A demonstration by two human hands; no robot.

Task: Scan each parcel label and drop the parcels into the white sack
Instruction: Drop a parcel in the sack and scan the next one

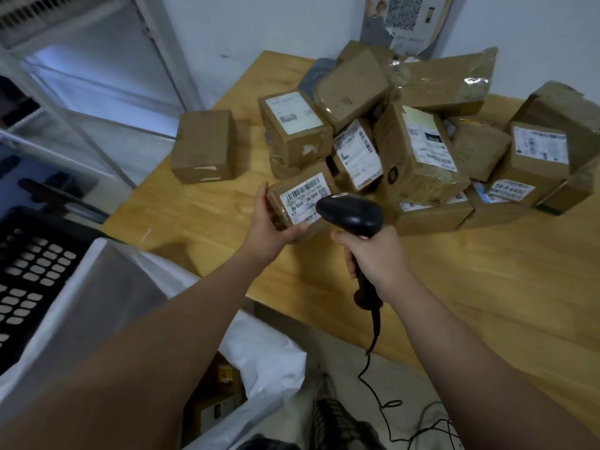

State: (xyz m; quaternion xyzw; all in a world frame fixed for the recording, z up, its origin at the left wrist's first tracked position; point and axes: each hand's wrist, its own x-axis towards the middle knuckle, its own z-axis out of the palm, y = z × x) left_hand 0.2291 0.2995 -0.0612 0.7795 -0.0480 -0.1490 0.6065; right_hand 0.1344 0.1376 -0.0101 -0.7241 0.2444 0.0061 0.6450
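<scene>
Parcel (293, 219) first: it lies at the near left edge of the pile (418, 151) on the wooden table (487, 287), just above the wood, with your left hand (272, 222) gripping its left end, fingers behind and thumb pressed along the near edge. Its long axis runs left to right, the right end angled slightly far, and the white label (303, 199) faces up towards you. Your right hand (376, 254) is clenched round the handle of the black scanner (350, 212), whose rounded nose points left and overlaps the label's right near corner, so the barcode lies just beyond and left of the nose. The white sack (266, 352) hangs open below the near table edge, to the near left, under your left arm; that arm has the shorter way to it. The parcel is brown cardboard under glossy, wrinkled tape, boxy with softened corners; the scanner is smooth, hard plastic with a trailing cable (380, 397); the sack looks thin and slack, with a box already inside
</scene>
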